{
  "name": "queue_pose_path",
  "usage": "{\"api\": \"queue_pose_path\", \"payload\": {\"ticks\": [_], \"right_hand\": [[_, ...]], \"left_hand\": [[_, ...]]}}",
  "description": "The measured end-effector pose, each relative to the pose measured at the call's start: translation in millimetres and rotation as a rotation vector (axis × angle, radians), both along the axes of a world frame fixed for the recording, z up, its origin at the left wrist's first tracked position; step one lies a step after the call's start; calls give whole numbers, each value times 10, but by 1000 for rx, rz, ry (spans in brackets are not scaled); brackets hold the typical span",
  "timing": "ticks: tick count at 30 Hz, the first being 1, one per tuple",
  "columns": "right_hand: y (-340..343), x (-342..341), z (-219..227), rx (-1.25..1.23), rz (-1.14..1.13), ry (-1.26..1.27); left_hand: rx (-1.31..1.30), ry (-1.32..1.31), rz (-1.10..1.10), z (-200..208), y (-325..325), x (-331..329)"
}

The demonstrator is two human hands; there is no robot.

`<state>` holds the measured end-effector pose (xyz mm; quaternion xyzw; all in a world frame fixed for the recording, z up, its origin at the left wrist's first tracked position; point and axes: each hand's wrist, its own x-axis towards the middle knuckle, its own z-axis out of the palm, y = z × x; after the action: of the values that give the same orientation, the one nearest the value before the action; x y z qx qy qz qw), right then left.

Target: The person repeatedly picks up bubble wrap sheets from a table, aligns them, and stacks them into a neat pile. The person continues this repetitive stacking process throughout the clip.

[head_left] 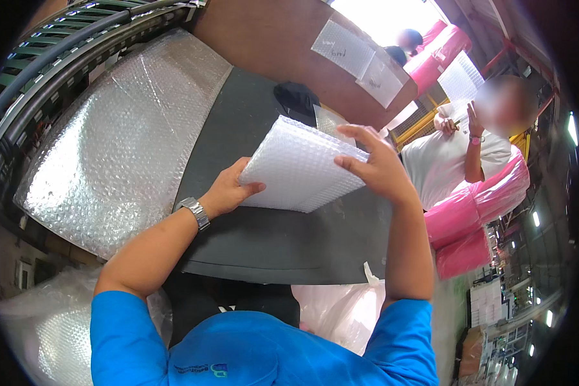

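A stack of folded white bubble wrap sheets (302, 168) is held tilted above the dark table. My left hand (228, 186) grips its left edge, thumb lying on the near face and the fingers mostly hidden behind. At the right corner is my right hand (376, 164), with fingers stretched out and apart from the thumb. That thumb overlaps the near face, while the index finger reaches above the top edge. Whether the right fingers press on the stack cannot be made out. A silver watch (195, 213) circles my left wrist.
A large bubble wrap sheet (122, 141) covers the left side of the dark table (270, 241). A black cloth-like item (296, 100) lies at the back by a brown board (257, 38). Pink wrapped rolls (463, 225) and a co-worker in white (431, 161) are at right.
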<state>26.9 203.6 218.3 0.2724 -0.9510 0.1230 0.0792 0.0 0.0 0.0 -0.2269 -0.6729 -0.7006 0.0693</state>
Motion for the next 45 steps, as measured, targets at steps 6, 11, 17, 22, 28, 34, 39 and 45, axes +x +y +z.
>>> {"api": "queue_pose_path", "payload": {"ticks": [6, 11, 17, 22, 28, 34, 39, 45], "right_hand": [[-410, 18, -80, -236, 155, 135], [-675, -228, -229, -218, 183, 83], [-669, -427, -124, -726, 155, -167], [-862, -307, -83, -395, 226, -61], [-798, -504, -50, -1111, 170, -258], [-401, -538, 117, -610, 138, -59], [-375, -444, -229, -174, 90, -48], [-195, -545, -115, -1118, 89, -204]], "left_hand": [[14, 18, 10, -3, -41, -4], [13, 18, -34, 3, -50, -3], [-44, -29, -72, 3, -20, -17], [2, 7, -36, 31, -20, 38], [34, 5, -31, -40, -16, -19], [80, 7, -48, -66, -8, -38], [48, -33, -40, 28, -29, 19], [164, -55, -94, -38, -62, -56]]}}
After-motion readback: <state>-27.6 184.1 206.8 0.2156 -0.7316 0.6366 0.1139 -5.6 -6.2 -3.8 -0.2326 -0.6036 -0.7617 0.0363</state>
